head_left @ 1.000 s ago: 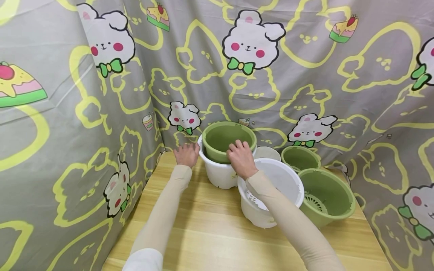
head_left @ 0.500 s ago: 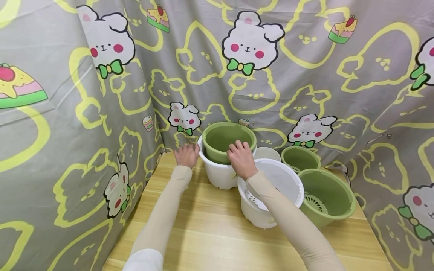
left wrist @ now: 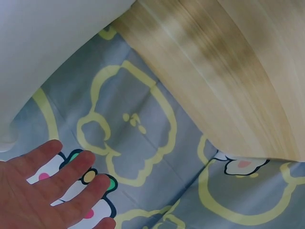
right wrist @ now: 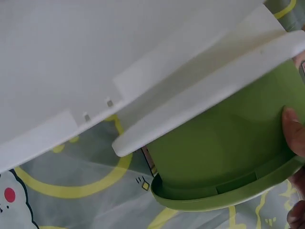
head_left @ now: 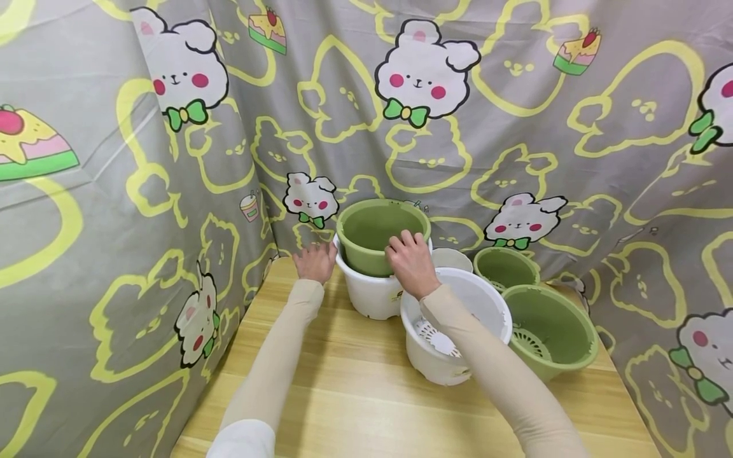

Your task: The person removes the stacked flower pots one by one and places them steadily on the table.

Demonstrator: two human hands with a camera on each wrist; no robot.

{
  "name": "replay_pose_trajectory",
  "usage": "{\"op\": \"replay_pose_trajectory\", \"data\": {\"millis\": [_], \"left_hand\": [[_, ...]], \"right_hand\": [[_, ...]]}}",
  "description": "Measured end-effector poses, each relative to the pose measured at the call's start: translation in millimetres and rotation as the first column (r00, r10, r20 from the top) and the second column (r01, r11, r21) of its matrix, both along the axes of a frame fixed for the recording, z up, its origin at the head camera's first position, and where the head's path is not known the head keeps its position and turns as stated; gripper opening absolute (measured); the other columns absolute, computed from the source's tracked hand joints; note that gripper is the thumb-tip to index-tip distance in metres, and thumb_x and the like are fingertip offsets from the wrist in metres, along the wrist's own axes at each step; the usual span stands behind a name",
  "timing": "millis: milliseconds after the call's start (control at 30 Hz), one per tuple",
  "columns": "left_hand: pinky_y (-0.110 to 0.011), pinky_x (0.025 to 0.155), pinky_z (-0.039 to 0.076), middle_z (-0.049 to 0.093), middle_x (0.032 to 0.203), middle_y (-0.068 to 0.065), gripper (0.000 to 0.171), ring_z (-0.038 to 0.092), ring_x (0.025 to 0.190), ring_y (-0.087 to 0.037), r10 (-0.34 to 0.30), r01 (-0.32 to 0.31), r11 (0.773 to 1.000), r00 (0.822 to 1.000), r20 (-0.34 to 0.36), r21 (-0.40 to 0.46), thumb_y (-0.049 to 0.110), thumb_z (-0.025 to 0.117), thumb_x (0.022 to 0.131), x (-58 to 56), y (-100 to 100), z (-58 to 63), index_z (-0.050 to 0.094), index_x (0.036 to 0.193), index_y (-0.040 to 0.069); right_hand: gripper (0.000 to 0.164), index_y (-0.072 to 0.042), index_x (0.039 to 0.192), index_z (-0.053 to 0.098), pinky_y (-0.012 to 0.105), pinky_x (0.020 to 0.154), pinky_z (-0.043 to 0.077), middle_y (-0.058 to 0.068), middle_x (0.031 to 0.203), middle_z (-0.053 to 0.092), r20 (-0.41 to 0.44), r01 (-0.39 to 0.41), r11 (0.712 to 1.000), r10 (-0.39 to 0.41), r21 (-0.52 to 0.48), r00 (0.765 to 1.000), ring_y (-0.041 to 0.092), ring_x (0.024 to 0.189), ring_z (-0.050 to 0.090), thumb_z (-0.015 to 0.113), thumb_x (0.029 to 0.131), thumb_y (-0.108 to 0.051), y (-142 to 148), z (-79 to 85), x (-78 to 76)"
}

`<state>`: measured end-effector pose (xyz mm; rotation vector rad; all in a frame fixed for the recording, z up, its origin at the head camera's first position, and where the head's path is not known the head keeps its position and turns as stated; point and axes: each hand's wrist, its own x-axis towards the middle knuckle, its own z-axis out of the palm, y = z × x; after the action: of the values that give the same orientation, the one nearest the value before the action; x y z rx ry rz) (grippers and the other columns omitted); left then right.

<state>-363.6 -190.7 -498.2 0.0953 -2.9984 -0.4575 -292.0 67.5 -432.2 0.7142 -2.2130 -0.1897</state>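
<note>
A green flowerpot (head_left: 369,253) stands partly inside a white flowerpot (head_left: 372,298) at the back of the table. My right hand (head_left: 411,262) grips the green pot's rim on its right side. In the right wrist view, the thumb (right wrist: 294,131) presses the green wall while the fingers are over the rim, partly cut off by the frame edge. My left hand (head_left: 315,262) is at the left side of the white pot's rim. Its fingers look straight and spread in the left wrist view, and its thumb is hidden there.
A second white pot (head_left: 420,353) with a slotted bottom stands under my right forearm. Right of it are a large green pot (head_left: 564,366) and a smaller green pot (head_left: 506,257). A small white pot (head_left: 452,259) sits behind. Patterned curtains (head_left: 355,127) enclose the wooden table (head_left: 343,394).
The green pot has risen slightly and shifted a little left within the white pot. My right hand has moved up with it; the left hand has stayed in place.
</note>
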Motion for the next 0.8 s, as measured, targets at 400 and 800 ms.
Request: {"op": "replay_pose_trajectory", "data": {"millis": [400,800], "left_hand": [[-0.070,0.113,0.033,0.055,0.151,-0.022,0.072,0.053,0.136,-0.047,-0.004,0.004,1.000,1.000,-0.006,-0.014,0.052,0.010,0.109,-0.7,-1.7,-1.9,0.055,0.147,0.010],[-0.070,0.114,0.031,0.054,0.152,-0.021,0.073,0.051,0.138,-0.047,-0.015,0.015,1.000,1.000,0.009,0.004,0.054,0.009,0.109,1.2,-1.5,0.7,0.053,0.150,0.012]], "right_hand": [[0.015,-0.012,0.088,0.076,0.042,0.075,0.038,0.002,0.088,0.064,-0.086,-0.050,0.996,0.044,-0.072,0.995,0.029,0.086,0.052,0.075,0.088,-0.026,9.5,26.5,7.4],[0.013,-0.010,0.088,0.073,0.044,0.074,0.037,0.004,0.089,0.065,-0.205,-0.093,0.991,0.071,-0.100,0.976,0.029,0.084,0.051,0.071,0.094,-0.022,20.9,62.3,26.4]]}}
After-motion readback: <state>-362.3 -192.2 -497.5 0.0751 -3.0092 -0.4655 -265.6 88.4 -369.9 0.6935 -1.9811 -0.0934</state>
